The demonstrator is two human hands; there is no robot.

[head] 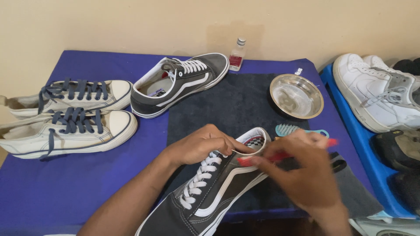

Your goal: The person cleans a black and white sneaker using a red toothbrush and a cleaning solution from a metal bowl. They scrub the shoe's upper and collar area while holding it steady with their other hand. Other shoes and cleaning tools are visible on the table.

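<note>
ok so the grey sneaker (218,188) w/ the white stripe and white laces is front and center, lying tilted at the near edge of the dark grey mat (238,105), toe pointing toward me. My left hand (203,144) is curled over its collar, fingers hooked around the opening near the top of the laces, so it's clamped on the shoe. My right hand (306,175) is closed around a red brush (284,156), thin handle pinched in the fingers, one end just at the side of the shoe near the heel; hand's a bit blurry so can't tell if the brush is actually touching the canvas. Just behind that hand there's a teal scrub brush (291,130) on the mat, and a bit further back a shiny metal bowl (296,96). The matching grey sneaker (181,83) sits at the far left corner of the mat, and a small clear bottle (237,55) w/ red label stands by the wall right next to its toe. All of it's on a purple-blue cloth (65,188). Far left, well apart from my hands, a pair of cream sneakers (65,116) w/ navy laces lie side by side. Off right, white sneakers (376,91) on a blue tray (363,148).
</note>
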